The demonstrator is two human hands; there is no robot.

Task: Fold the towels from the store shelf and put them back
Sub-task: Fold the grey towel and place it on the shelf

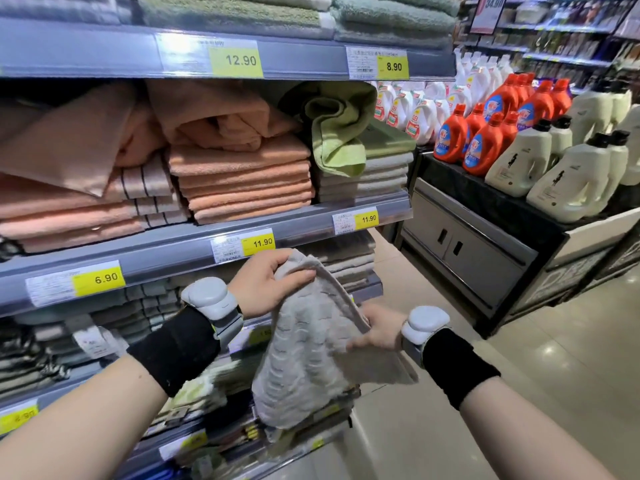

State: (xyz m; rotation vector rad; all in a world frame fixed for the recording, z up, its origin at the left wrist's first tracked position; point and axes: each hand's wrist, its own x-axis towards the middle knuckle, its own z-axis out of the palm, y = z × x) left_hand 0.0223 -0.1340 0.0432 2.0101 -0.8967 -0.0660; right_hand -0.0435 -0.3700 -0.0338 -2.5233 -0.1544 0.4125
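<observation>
Step in hand: folding 1 grey towel point(308, 344), held in the air just off the shelf's front edge point(194, 251). Left hand point(266, 282) pinches its top; right hand point(377, 329) grips a side edge. Next: square the edges, then reshelve.
</observation>
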